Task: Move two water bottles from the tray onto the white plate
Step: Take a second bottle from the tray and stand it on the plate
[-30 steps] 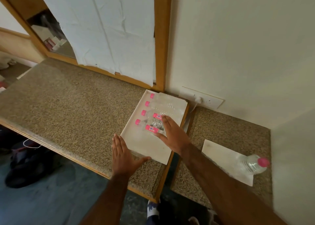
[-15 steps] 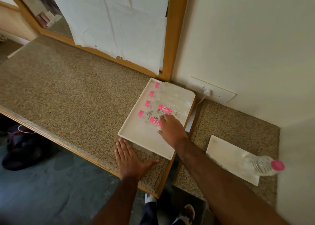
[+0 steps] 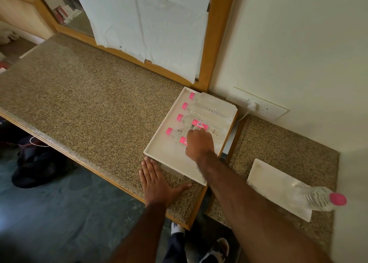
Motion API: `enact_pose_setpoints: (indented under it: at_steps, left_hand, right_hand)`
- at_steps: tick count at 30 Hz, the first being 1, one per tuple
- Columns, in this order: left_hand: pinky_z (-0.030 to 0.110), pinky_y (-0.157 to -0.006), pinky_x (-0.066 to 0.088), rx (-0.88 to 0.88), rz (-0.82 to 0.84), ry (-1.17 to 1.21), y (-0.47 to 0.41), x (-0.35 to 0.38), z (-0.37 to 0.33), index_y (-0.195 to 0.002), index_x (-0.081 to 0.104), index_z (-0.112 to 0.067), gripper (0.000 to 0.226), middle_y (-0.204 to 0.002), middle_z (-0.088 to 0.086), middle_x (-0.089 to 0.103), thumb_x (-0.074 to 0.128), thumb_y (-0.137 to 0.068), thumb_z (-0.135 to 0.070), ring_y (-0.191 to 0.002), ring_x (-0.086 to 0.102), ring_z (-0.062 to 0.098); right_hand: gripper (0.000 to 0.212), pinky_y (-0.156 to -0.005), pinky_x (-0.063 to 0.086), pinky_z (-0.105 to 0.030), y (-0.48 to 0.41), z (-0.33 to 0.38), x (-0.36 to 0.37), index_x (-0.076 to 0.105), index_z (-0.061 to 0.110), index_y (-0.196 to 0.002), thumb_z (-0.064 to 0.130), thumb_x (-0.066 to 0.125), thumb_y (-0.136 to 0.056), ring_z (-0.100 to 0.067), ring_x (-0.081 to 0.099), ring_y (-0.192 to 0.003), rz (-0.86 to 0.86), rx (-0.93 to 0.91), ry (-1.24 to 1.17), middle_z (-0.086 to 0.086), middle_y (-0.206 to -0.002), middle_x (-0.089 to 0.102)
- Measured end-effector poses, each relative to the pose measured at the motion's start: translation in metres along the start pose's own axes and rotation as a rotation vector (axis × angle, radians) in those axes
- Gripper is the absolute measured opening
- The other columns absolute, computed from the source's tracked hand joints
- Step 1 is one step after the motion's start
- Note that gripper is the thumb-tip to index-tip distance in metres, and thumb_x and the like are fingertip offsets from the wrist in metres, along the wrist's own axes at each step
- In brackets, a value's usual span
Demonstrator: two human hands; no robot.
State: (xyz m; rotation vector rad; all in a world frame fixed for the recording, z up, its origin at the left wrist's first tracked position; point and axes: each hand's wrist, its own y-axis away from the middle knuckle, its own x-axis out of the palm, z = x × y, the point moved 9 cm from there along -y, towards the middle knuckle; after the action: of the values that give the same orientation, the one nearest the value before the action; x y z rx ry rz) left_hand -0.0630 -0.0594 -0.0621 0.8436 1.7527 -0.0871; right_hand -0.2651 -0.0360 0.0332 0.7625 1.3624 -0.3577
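Lying on the tray (image 3: pixel 159 153) are four bottles (image 3: pixel 207 111) with pink caps – two show pink labels, one reading "WATER PLUS". A fifth bottle (image 3: pixel 316 198) lies on the white plate (image 3: pixel 266 175), well apart. The right hand (image 3: pixel 199 145) curls onto the nearest tray bottle (image 3: pixel 179 136) – whether it grips, I cannot tell. The left hand (image 3: pixel 157 185) rests spread flat on the counter (image 3: pixel 89 103)

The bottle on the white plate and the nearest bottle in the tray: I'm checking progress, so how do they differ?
The plate bottle rests on the white plate, untouched; the nearest tray bottle lies in the tray under the right hand. The plate bottle's cap points right, the tray bottle's left. The tray bottle shows a pink label; none shows on the plate bottle. Both are clear with pink caps.
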Motion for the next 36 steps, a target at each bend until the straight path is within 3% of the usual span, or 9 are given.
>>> enact_pose_setpoints:
  at_steps: [6,10,15,19,25,28,32,36]
  left_hand:
    - [0.049,-0.130,-0.014,-0.007,0.041,0.032,0.004,-0.009,-0.002,-0.161,-0.020,-0.002,0.175,-0.170,0.016,-0.030,0.035,-0.043,-0.118,-0.157,-0.031,0.029]
    - [0.049,-0.132,-0.009,-0.011,-0.002,0.088,0.009,-0.022,-0.001,-0.163,-0.018,-0.006,0.175,-0.171,0.014,-0.027,0.043,-0.042,-0.116,-0.158,-0.027,0.028]
    - [0.048,-0.132,-0.008,0.028,-0.058,0.051,0.007,-0.049,-0.007,-0.163,-0.015,-0.002,0.176,-0.174,0.017,-0.019,0.035,-0.040,-0.118,-0.160,-0.020,0.029]
    - [0.049,-0.131,-0.008,0.150,-0.096,-0.003,-0.001,-0.072,-0.039,-0.162,-0.013,0.001,0.174,-0.173,0.021,-0.017,0.040,-0.044,-0.115,-0.160,-0.019,0.031]
    - [0.046,-0.130,-0.011,0.316,-0.100,-0.030,-0.006,-0.082,-0.103,-0.163,-0.011,0.000,0.173,-0.174,0.020,-0.014,0.046,-0.045,-0.113,-0.160,-0.019,0.030]
    - [0.049,-0.131,-0.005,0.410,-0.098,-0.052,-0.002,-0.077,-0.138,-0.163,-0.012,0.001,0.172,-0.174,0.019,-0.014,0.046,-0.047,-0.113,-0.161,-0.015,0.031]
    - [0.048,-0.131,-0.005,0.523,-0.069,-0.068,0.010,-0.060,-0.180,-0.163,-0.014,-0.001,0.170,-0.173,0.016,-0.019,0.047,-0.050,-0.112,-0.161,-0.017,0.032]
    - [0.051,-0.132,-0.001,0.634,-0.017,-0.096,0.023,-0.035,-0.212,-0.162,-0.018,-0.003,0.165,-0.172,0.018,-0.022,0.045,-0.055,-0.111,-0.161,-0.017,0.034]
  right_hand:
    - [0.055,-0.094,0.054,-0.036,0.015,-0.013,-0.023,0.058,0.012,-0.128,0.043,0.075,-0.086,-0.029,0.065,-0.117,-0.045,0.093,-0.294,-0.009,-0.124,0.068]
    - [0.061,-0.095,0.054,-0.035,0.025,-0.024,-0.047,0.058,0.012,-0.129,0.046,0.078,-0.082,-0.027,0.067,-0.116,-0.103,0.108,-0.464,-0.006,-0.122,0.071]
    - [0.072,-0.091,0.059,-0.034,0.041,-0.042,-0.072,0.057,0.012,-0.128,0.056,0.080,-0.075,-0.025,0.069,-0.110,-0.180,0.154,-0.583,-0.007,-0.121,0.070]
    - [0.069,-0.074,0.053,-0.026,0.057,-0.060,-0.091,0.057,0.011,-0.122,0.053,0.082,-0.073,-0.025,0.070,-0.102,-0.252,0.172,-0.635,-0.006,-0.113,0.071]
    - [0.068,-0.064,0.054,-0.030,0.082,-0.098,-0.108,0.053,0.012,-0.117,0.050,0.083,-0.070,-0.020,0.066,-0.088,-0.370,0.237,-0.719,-0.001,-0.100,0.067]
    - [0.067,-0.066,0.058,-0.031,0.097,-0.124,-0.113,0.056,0.014,-0.117,0.046,0.086,-0.067,-0.018,0.068,-0.088,-0.464,0.269,-0.812,0.001,-0.102,0.070]
    - [0.067,-0.063,0.051,-0.020,0.117,-0.167,-0.114,0.056,0.015,-0.122,0.037,0.088,-0.067,-0.017,0.069,-0.089,-0.522,0.322,-0.869,0.001,-0.106,0.071]
    - [0.065,-0.065,0.054,-0.023,0.141,-0.207,-0.102,0.056,0.013,-0.122,0.033,0.088,-0.068,-0.017,0.070,-0.087,-0.573,0.394,-0.873,-0.001,-0.106,0.073]
